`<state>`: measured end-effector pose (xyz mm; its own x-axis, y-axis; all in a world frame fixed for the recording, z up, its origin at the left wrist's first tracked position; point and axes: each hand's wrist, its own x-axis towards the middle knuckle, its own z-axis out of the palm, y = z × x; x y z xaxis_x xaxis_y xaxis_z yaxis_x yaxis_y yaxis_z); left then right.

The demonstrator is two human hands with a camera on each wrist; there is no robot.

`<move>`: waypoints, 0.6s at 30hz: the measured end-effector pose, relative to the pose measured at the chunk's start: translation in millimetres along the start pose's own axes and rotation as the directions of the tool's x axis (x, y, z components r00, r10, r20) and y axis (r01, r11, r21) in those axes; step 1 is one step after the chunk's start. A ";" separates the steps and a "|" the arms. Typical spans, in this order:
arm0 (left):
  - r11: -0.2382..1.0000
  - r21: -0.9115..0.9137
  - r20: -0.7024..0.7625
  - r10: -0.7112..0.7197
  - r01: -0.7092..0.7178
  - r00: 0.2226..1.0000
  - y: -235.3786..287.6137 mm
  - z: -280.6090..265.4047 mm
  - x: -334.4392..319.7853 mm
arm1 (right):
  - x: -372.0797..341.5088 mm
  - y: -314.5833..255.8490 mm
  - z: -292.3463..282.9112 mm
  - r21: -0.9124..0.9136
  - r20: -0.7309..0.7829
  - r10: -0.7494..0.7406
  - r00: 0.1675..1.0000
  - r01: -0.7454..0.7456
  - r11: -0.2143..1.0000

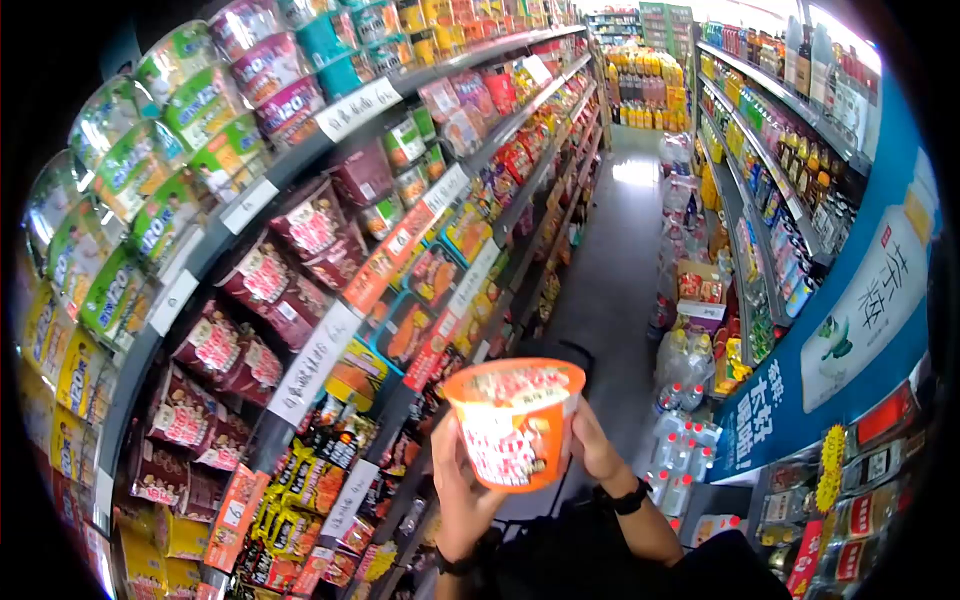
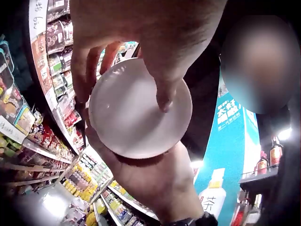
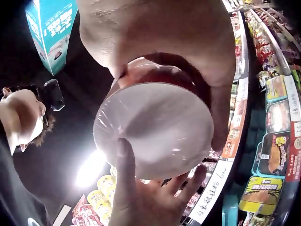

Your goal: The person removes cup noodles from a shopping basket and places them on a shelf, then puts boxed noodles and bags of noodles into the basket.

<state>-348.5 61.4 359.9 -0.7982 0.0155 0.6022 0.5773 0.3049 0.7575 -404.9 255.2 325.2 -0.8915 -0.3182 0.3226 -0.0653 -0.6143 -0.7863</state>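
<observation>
An orange instant noodle bucket (image 1: 528, 440) with white and red lettering is held up in front of the person, its lid tilted into the head view. My left hand (image 1: 460, 500) grips its left side, and the thumb lies on the plain white base (image 2: 131, 122) in the left wrist view. On the opposite side my right hand (image 1: 594, 448) holds the wall of the bucket. In the right wrist view the left thumb again overlaps the shrink-wrapped underside (image 3: 155, 132), while the right hand (image 3: 160, 37) curves round the side.
A long shelf on the left carries stacked maroon noodle buckets (image 1: 260, 272), green-and-white buckets (image 1: 160, 170) and yellow packs (image 1: 300, 490), with price tags (image 1: 315, 360) along its edges. Bottled water (image 1: 680, 450) and a carton (image 1: 702, 285) stand along the right side of the aisle floor (image 1: 620, 240).
</observation>
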 end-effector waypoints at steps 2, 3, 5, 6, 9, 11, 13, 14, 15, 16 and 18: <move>0.996 0.039 -0.005 -0.077 0.077 0.997 -1.1 16.7 16.1 | 17.8 -0.4 -28.0 0.060 -0.042 0.051 0.998 -0.048 0.997; 0.993 0.066 -0.030 -0.092 0.094 0.995 -1.7 22.8 21.3 | 22.5 4.7 -42.7 0.118 -0.067 0.139 0.988 -0.130 0.984; 0.976 0.214 0.003 -0.038 0.036 0.999 -4.3 23.2 32.0 | 44.0 2.9 -59.2 0.203 0.028 0.110 0.993 -0.114 0.973; 0.977 0.202 -0.015 -0.061 0.063 0.998 -3.2 25.1 32.8 | 50.8 4.3 -67.3 0.248 0.096 0.093 0.991 -0.114 0.962; 0.959 0.279 -0.070 -0.034 0.052 0.997 -11.3 24.9 36.4 | 64.7 6.3 -66.5 0.295 0.104 0.114 0.988 -0.140 0.945; 0.928 0.360 -0.128 -0.054 0.097 0.990 -7.7 21.1 28.7 | 69.4 10.8 -60.7 0.179 0.080 0.216 0.973 -0.227 0.957; 0.895 0.431 -0.164 -0.042 0.110 0.985 -2.3 16.2 20.5 | 80.0 27.2 -65.7 0.263 0.152 0.307 0.939 -0.338 0.904; 0.874 0.469 -0.187 -0.046 0.130 0.981 2.7 14.9 10.5 | 79.2 37.6 -65.8 0.302 0.192 0.361 0.913 -0.405 0.863; 0.851 0.493 -0.239 -0.065 0.178 0.969 7.4 14.9 -2.7 | 76.2 48.1 -62.1 0.343 0.263 0.383 0.885 -0.457 0.821; 0.827 0.519 -0.287 -0.070 0.217 0.955 10.8 14.3 -15.6 | 75.6 58.0 -55.3 0.379 0.335 0.391 0.857 -0.503 0.777; 0.831 0.467 -0.404 -0.103 0.302 0.909 13.1 11.5 -45.8 | 76.6 70.6 -27.4 0.339 0.369 0.491 0.789 -0.606 0.720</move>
<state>-306.4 75.6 339.4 -0.7155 -0.4025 0.5710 0.1582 0.7027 0.6936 -490.1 207.2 280.0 -0.5703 -0.8190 0.0631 0.6449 -0.4941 -0.5831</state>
